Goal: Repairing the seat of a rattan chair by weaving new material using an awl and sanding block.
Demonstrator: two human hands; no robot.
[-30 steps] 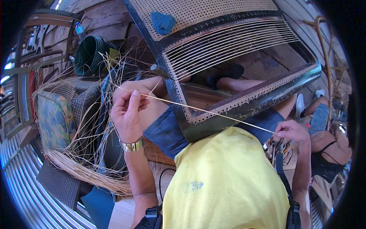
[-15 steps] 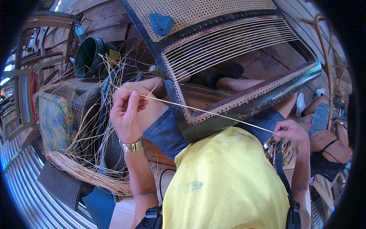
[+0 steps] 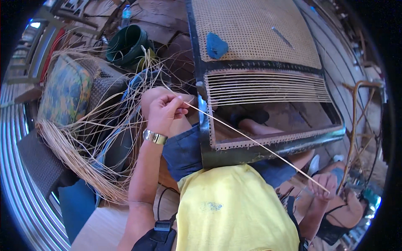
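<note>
A pale cane strand (image 3: 251, 140) runs taut and slanting between my two hands, above the near end of a dark wooden frame (image 3: 268, 147). My left hand (image 3: 167, 112), with a metal watch on its wrist, pinches the strand's upper part beside the frame's left rail. Lower down at the right, my right hand (image 3: 323, 186) is closed around the other end. Small holes line the frame's edges. Several parallel cane strands (image 3: 268, 88) cross its opening, and finished woven cane (image 3: 255, 29) covers the far panel. On that panel lies a blue lump (image 3: 217, 45).
Loose cane strands (image 3: 83, 163) spread in a tangled bundle at the left, near a camouflage-patterned cushion (image 3: 67, 90). Behind them stand a dark green bucket (image 3: 127, 45) and a plastic bottle (image 3: 126, 16). Another person (image 3: 345, 213) sits at the lower right.
My right hand has moved down and slightly right, so the strand slants more steeply and more of it shows. The view has turned, shifting the frame and my left hand rightward in the picture.
</note>
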